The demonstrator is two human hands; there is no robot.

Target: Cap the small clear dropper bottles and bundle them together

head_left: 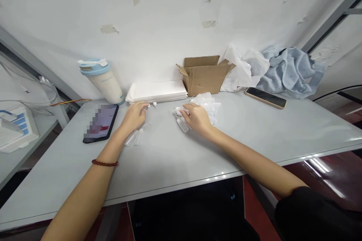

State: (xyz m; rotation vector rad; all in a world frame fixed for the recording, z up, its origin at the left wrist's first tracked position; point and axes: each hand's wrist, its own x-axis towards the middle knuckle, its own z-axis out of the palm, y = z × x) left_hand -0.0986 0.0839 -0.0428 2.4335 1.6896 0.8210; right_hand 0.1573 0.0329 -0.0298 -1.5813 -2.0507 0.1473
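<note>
My left hand [135, 116] rests low over the grey table, thumb and index finger curled together around a small white piece [148, 105]. Just beyond the fingertips lies another small white piece [154, 104] with a thin stem. Two clear plastic vials [138, 137] with thin strings lie beside that hand, partly under the wrist. At the pile of clear plastic vials [210, 103], my right hand [198, 117] has its thumb and index finger closed on one vial [181, 109]. Another vial [182, 125] lies below those fingers. My palm hides part of the pile.
A stack of white paper or envelopes [158, 91] and an open cardboard box [205, 79] stand against the wall. Around them are a tumbler [103, 81], a phone [102, 124] at left, another phone [266, 98], a white plastic bag [243, 67] and blue cloth [294, 71] at right.
</note>
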